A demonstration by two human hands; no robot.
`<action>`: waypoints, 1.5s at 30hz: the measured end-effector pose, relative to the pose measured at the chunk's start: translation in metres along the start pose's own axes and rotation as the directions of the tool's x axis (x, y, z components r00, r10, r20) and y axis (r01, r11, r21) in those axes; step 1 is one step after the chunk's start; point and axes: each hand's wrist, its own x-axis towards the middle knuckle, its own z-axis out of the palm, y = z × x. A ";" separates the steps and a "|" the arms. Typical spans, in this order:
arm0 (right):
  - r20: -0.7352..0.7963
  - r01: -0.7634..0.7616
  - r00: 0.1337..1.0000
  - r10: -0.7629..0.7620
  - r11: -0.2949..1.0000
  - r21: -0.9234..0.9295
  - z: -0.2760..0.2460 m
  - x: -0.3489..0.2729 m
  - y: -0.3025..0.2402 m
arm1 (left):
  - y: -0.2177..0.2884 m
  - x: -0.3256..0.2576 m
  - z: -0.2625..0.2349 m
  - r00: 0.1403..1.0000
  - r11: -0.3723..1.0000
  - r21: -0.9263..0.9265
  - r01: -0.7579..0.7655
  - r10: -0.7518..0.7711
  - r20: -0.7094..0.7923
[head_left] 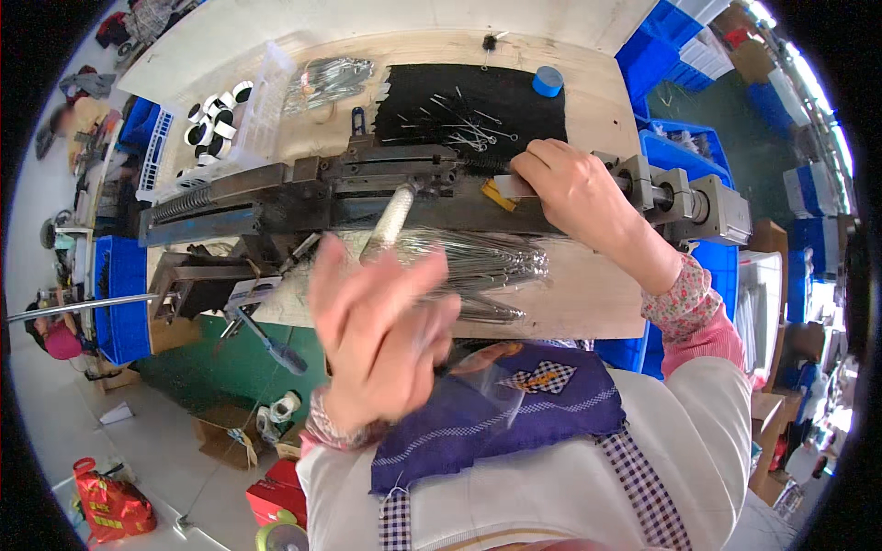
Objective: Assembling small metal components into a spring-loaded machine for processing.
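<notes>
Dull steel, pale wood and a scatter of bright wire

From here, the bench machine (299, 219) looks like dark metal, greasy and worn, its motor housing (730, 213) a smoother grey. The lever handle (393, 216) has a pale, ribbed-looking wrap. Loose wire pieces (501, 260) gleam like polished metal against the bare, smooth wood of the worktop (602, 312). A black sheet (427, 83) lies matt, perhaps cloth. The white basket (266, 101) is translucent plastic lattice; the crate (124, 285) is blue plastic. The apron (570, 418) is soft purple cloth with checked straps (643, 477); the red bag (110, 500) is glossy and crinkled, the carton (213, 443) plain matt cardboard.
</notes>
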 end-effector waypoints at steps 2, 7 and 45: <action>-0.053 0.013 0.999 -0.012 1.000 0.020 0.003 -0.002 0.005 | -0.011 0.030 0.020 0.990 0.901 0.425 -0.093 0.040 0.133; -0.051 0.029 0.998 -0.030 0.999 -0.023 0.001 -0.008 -0.002 | -0.033 -0.010 0.028 0.976 0.940 0.263 0.217 -0.214 -0.041; -0.052 -0.198 0.964 0.261 0.836 0.512 -0.041 -0.015 0.052 | -0.049 0.060 0.144 0.809 0.948 -0.026 0.318 -0.257 0.529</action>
